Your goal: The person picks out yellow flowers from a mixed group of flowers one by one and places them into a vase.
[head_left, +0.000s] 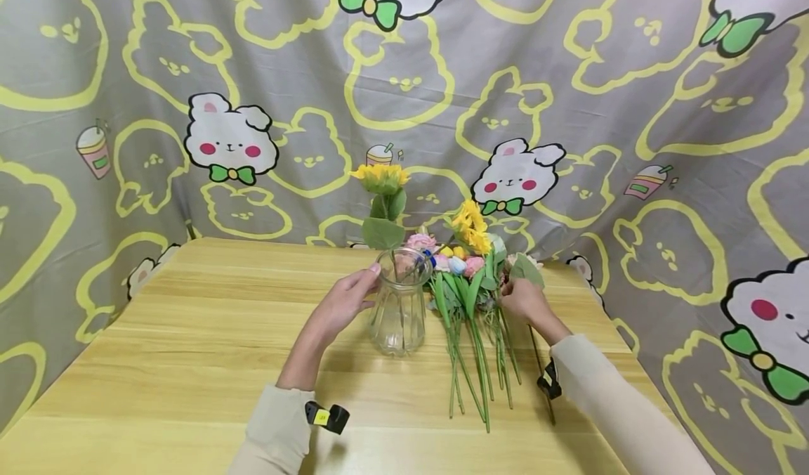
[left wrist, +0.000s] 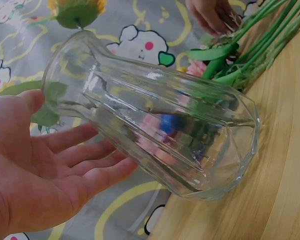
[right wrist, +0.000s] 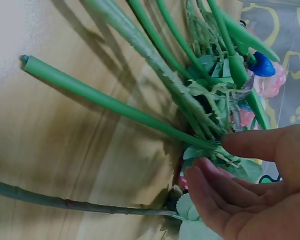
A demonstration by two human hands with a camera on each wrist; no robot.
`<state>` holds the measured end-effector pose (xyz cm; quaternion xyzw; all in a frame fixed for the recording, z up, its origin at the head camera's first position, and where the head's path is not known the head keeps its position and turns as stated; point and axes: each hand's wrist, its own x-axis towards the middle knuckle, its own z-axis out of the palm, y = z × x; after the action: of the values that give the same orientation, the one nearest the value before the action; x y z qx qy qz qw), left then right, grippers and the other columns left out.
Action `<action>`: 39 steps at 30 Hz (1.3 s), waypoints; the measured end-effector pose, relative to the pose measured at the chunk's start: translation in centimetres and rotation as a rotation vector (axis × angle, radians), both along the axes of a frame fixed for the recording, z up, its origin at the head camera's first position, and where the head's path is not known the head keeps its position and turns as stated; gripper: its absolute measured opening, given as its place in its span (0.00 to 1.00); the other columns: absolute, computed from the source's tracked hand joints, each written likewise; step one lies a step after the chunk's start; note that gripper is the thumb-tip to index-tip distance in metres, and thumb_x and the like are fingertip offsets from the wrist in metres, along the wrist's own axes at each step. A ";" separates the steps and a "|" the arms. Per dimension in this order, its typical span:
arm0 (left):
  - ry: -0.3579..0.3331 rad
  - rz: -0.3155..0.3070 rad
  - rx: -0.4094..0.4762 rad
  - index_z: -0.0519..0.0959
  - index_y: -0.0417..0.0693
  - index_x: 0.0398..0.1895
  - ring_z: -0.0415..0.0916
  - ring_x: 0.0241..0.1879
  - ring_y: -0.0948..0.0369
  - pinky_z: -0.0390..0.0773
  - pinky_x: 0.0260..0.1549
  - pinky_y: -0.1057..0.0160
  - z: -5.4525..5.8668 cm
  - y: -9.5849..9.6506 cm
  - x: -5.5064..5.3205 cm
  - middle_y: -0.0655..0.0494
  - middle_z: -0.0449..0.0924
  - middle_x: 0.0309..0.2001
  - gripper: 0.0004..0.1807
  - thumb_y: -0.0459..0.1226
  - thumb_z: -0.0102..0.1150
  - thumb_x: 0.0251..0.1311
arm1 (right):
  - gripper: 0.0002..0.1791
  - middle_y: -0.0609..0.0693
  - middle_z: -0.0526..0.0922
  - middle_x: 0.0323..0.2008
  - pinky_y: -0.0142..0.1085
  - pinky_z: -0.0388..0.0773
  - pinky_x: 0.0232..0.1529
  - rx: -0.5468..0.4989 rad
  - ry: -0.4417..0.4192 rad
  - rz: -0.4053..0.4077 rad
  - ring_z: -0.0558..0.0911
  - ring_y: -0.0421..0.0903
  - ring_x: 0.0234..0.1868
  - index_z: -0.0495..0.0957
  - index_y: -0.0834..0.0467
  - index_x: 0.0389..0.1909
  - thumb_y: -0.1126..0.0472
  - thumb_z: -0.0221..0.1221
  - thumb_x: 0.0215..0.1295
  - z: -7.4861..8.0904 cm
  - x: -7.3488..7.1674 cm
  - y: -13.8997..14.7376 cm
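Fingers (left wrist: 72, 137) of the left hand (head_left: 346, 299) lay apart, touching the glass vase (head_left: 398, 320); whether the right hand (head_left: 527, 301) pinched a green flower stem (right wrist: 115, 105), I could not tell.

The left wrist view's top edge cuts off the yellow flower (left wrist: 78, 14) above the glass vase (left wrist: 152, 107).
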<state>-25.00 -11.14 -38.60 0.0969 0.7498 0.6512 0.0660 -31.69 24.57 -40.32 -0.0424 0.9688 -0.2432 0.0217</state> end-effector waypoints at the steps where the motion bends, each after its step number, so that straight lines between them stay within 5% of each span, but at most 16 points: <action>1: 0.000 0.000 -0.001 0.70 0.41 0.71 0.62 0.75 0.45 0.71 0.71 0.47 0.0 0.0 0.0 0.40 0.66 0.73 0.39 0.63 0.41 0.75 | 0.15 0.43 0.57 0.17 0.33 0.55 0.24 0.000 -0.005 0.002 0.55 0.41 0.19 0.63 0.53 0.19 0.66 0.58 0.60 -0.1 0.0 0.0; 9: -0.007 0.010 0.004 0.69 0.41 0.72 0.63 0.74 0.45 0.71 0.71 0.47 0.0 -0.1 0.1 0.40 0.66 0.73 0.39 0.63 0.41 0.75 | 0.24 0.42 0.51 0.12 0.32 0.50 0.23 -0.026 -0.017 0.038 0.50 0.40 0.17 0.57 0.49 0.12 0.70 0.57 0.58 -0.5 0.1 0.1; 17: -0.006 0.017 0.006 0.68 0.41 0.73 0.63 0.74 0.45 0.72 0.70 0.47 -0.1 -0.1 0.1 0.39 0.66 0.73 0.41 0.64 0.42 0.74 | 0.19 0.43 0.50 0.13 0.33 0.49 0.25 -0.028 0.056 0.044 0.49 0.42 0.20 0.57 0.49 0.11 0.74 0.49 0.49 -0.5 0.5 0.0; 39: -0.008 0.005 -0.007 0.66 0.42 0.74 0.63 0.74 0.46 0.72 0.70 0.48 0.0 0.0 0.0 0.40 0.65 0.74 0.42 0.65 0.42 0.73 | 0.18 0.42 0.50 0.12 0.30 0.47 0.21 -0.077 0.061 -0.003 0.48 0.39 0.17 0.55 0.49 0.12 0.73 0.45 0.50 0.4 0.9 0.2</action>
<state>-24.97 -11.15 -38.60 0.0922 0.7519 0.6493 0.0678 -30.83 24.79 -39.96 -0.0493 0.9590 -0.2789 -0.0096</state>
